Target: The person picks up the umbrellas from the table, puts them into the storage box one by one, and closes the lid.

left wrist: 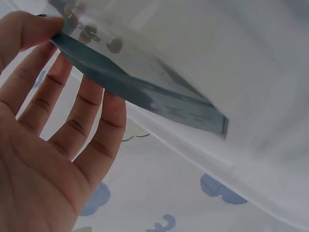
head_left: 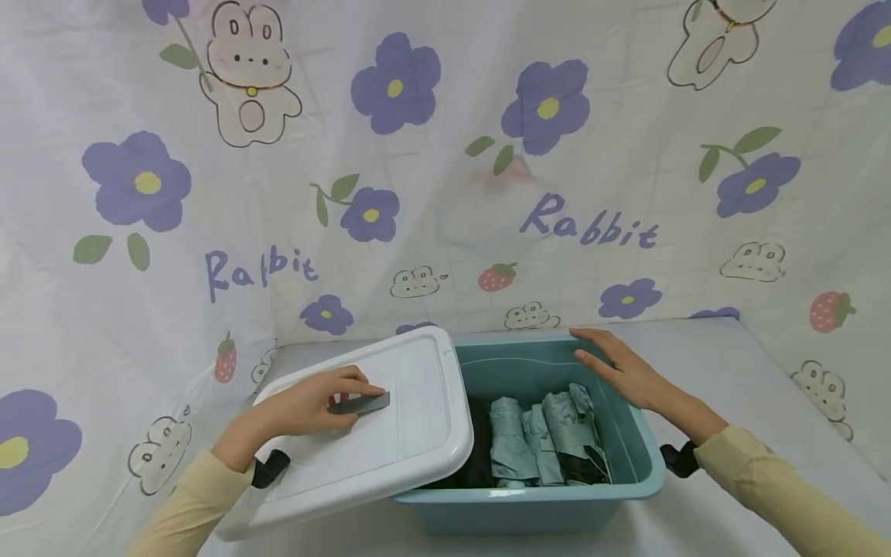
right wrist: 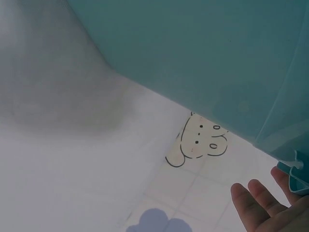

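Observation:
My left hand [head_left: 309, 402] pinches the dark grey handle [head_left: 372, 403] on top of a white plastic lid [head_left: 418, 387]. In the left wrist view the thumb and fingers [left wrist: 108, 125] lie along the handle's edge. The lid tilts over the left part of a teal storage bin [head_left: 529, 510], overlapping its left rim. At the bin's back right corner my right hand [head_left: 626, 371] rests with fingers extended over the rim. Inside stand several rolled grey-green fabric bundles [head_left: 513, 437], beside a black item [head_left: 476, 449] partly hidden by the lid.
The bin stands on a white table surface [head_left: 724, 387]. Behind and at both sides hangs a white curtain [head_left: 452, 170] printed with rabbits, purple flowers and strawberries. A black strap [head_left: 270, 469] is on the left wrist, another [head_left: 678, 459] on the right.

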`<state>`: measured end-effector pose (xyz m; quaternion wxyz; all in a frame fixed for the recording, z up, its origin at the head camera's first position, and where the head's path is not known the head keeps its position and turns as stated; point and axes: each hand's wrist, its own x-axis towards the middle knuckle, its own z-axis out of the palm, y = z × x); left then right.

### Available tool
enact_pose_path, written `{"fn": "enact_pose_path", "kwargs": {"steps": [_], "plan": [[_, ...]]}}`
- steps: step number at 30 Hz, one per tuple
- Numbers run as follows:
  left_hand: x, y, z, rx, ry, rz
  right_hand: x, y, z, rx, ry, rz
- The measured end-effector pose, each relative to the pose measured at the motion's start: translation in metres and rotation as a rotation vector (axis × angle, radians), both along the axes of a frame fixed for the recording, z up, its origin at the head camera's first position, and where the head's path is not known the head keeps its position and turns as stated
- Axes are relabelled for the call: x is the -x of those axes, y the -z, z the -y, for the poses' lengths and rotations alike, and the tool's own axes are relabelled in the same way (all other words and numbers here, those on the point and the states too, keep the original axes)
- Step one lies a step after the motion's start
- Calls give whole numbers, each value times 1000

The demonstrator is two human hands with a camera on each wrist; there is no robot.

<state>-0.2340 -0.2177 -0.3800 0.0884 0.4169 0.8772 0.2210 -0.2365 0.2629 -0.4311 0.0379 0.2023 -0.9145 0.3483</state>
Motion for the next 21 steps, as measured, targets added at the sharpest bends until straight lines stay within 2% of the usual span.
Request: {"fn": "enact_pose_path", "kwargs": {"steps": [11, 21], "plan": [[4, -11, -21, 68, 52, -16, -3, -3, -3, 0, 7, 0], [0, -20, -37, 102, 94, -10, -2, -1, -1, 14, -1, 3]]}}
